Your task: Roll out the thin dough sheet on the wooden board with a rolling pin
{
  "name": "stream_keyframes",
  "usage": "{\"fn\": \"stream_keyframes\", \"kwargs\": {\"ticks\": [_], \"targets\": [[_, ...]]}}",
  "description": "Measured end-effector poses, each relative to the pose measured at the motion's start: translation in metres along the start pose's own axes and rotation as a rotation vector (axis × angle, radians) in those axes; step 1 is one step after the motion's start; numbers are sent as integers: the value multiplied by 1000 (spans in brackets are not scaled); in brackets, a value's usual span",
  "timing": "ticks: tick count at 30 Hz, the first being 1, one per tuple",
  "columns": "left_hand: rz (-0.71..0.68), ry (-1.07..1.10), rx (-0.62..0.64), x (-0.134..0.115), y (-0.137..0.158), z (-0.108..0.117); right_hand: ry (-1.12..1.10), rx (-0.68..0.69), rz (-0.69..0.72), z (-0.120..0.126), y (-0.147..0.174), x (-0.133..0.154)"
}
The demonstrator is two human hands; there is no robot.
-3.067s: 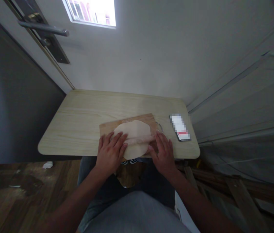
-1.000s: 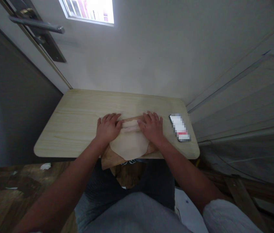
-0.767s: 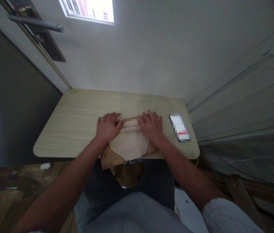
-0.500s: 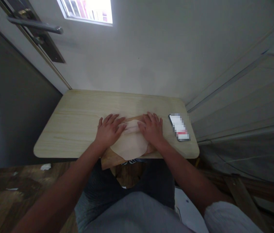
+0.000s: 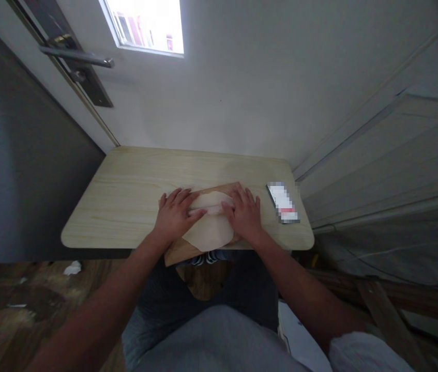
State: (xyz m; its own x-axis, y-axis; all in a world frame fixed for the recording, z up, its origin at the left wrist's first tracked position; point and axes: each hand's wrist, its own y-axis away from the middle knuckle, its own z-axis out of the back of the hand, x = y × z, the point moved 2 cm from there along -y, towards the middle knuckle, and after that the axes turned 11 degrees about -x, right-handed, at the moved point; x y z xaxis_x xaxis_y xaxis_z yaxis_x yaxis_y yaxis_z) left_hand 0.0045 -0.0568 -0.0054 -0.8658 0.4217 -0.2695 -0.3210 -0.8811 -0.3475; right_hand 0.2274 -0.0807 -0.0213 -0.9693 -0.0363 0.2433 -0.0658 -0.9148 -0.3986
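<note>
A thin, pale sheet of dough [image 5: 211,232] lies flat on a wooden board [image 5: 182,251], which sits at a slant on the table and juts past its front edge. Across the far part of the dough runs a slim, pale rolling pin [image 5: 213,210]. My left hand [image 5: 175,212] rests over the pin's left end, fingers stretched forward and thumb pointing inward. Over the right end lies my right hand [image 5: 244,211], its fingers likewise spread and flat. Both pin ends are hidden under my palms.
A phone [image 5: 283,202] lies at the right of the light wooden table [image 5: 125,181]. Behind the table stands a white door with a metal handle [image 5: 79,57] and a small window. Below, a wooden rail [image 5: 338,287] and a cable are at the right.
Both hands and the pin have come slightly toward me over the dough. More of the board's far edge shows now. My view has shifted a little.
</note>
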Motion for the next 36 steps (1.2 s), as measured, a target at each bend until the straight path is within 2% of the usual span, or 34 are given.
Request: {"fn": "stream_keyframes", "kwargs": {"ticks": [6, 11, 21, 27, 36], "targets": [[-59, -10, -29, -9, 20, 6, -18, -54, 16, 5, 29, -2], [-49, 17, -22, -20, 43, 12, -59, -110, 20, 15, 61, -3], [-62, 19, -20, -35, 79, 19, -81, -57, 22, 38, 98, 0], [-45, 3, -34, -37, 83, 18, -83, -53, 14, 36, 102, 1], [12, -25, -64, -27, 55, 9, -67, -76, 7, 19, 73, 2]]}}
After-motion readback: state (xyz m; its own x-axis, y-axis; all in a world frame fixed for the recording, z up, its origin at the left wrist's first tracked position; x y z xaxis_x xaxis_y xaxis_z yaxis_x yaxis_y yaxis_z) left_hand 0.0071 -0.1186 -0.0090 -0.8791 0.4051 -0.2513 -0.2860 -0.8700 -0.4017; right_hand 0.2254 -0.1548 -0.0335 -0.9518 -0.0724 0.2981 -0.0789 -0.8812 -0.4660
